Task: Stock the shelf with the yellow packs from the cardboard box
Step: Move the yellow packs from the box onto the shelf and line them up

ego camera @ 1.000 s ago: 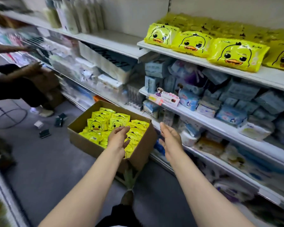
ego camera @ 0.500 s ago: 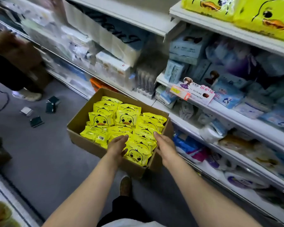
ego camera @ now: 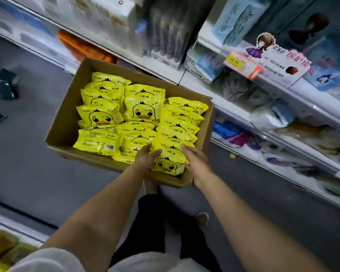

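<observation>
Head view, shop aisle: open cardboard box [ego camera: 67, 122] on the grey floor [ego camera: 28, 173], hard against the bottom of a white shelf [ego camera: 294, 95], packed with yellow packs [ego camera: 143, 109] printed with a duck face, stacked in overlapping rows. Both bare hands down at the box's near right corner, on either side of the nearest pack [ego camera: 168, 163]. Left hand [ego camera: 145, 159] on that pack's left edge, fingers lightly curled over it; right hand [ego camera: 196, 161] along its right edge, fingers fairly straight and touching; actual grasp hard to tell. Pink-and-white promotional sign [ego camera: 281, 61] and yellow price tag [ego camera: 235, 60] on the shelf rail above. Two dark small objects [ego camera: 6, 83] on the floor at left.
</observation>
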{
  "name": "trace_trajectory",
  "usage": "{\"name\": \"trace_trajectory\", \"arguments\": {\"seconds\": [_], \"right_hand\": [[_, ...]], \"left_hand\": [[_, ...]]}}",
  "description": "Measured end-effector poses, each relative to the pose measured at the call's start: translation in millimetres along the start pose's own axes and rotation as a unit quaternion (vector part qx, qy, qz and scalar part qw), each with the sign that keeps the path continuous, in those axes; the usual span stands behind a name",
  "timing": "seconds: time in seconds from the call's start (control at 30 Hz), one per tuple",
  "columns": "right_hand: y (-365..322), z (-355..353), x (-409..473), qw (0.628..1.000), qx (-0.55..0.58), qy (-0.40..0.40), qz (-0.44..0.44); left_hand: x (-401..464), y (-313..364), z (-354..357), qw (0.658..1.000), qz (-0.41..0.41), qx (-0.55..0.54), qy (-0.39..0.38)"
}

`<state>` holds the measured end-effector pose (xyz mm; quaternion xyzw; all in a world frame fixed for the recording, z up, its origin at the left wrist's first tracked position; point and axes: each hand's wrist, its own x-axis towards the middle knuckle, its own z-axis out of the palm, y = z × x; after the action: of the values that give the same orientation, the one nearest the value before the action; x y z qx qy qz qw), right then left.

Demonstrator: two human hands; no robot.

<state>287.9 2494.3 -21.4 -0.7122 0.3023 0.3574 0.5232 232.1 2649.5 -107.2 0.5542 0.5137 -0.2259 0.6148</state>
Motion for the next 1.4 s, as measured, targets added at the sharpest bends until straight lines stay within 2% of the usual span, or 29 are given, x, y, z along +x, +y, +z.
{"name": "trace_trajectory", "arguments": {"seconds": [0.13,0.23,0.33,0.43,0.6,0.67,0.73,0.8,0.87,0.93,1.03,1.23,1.4], "right_hand": [[9,-4,6,1.000,-0.008,0.017,0.022],[11,-5,10,0.999,-0.012,0.019,0.029],[8,-3,13,0.999,-0.014,0.021,0.027],[6,-1,15,0.999,-0.018,0.026,0.023],[7,-2,19,0.999,-0.015,0.028,0.027],[8,-1,19,0.999,-0.014,0.021,0.029],[8,1,19,1.000,-0.003,0.019,0.025],[6,4,19,0.999,0.007,0.024,0.020],[4,7,19,0.999,0.003,0.039,0.014],[0,9,19,0.998,-0.024,0.054,-0.001],[-7,15,17,0.997,-0.063,0.051,-0.008],[-25,40,-2,0.996,0.023,-0.068,0.048],[-25,58,-5,1.000,-0.021,-0.022,-0.001]], "left_hand": [[20,-8,5,0.990,-0.010,0.140,0.012],[16,-6,12,0.980,-0.002,0.199,0.022],[17,-5,18,0.981,-0.015,0.185,0.057],[20,-6,19,0.973,0.012,0.213,0.082],[19,-10,21,0.973,0.060,0.206,0.080],[17,-9,18,0.970,0.086,0.214,0.080],[13,-6,14,0.960,0.152,0.222,0.081],[9,1,7,0.953,0.217,0.205,0.055],[4,11,-1,0.955,0.229,0.186,0.027],[4,21,-11,0.962,0.220,0.160,0.020],[1,35,-23,0.978,0.197,0.064,0.031],[-15,44,-33,0.977,0.199,-0.042,0.059],[-24,46,-50,0.984,0.159,-0.074,0.037]]}}
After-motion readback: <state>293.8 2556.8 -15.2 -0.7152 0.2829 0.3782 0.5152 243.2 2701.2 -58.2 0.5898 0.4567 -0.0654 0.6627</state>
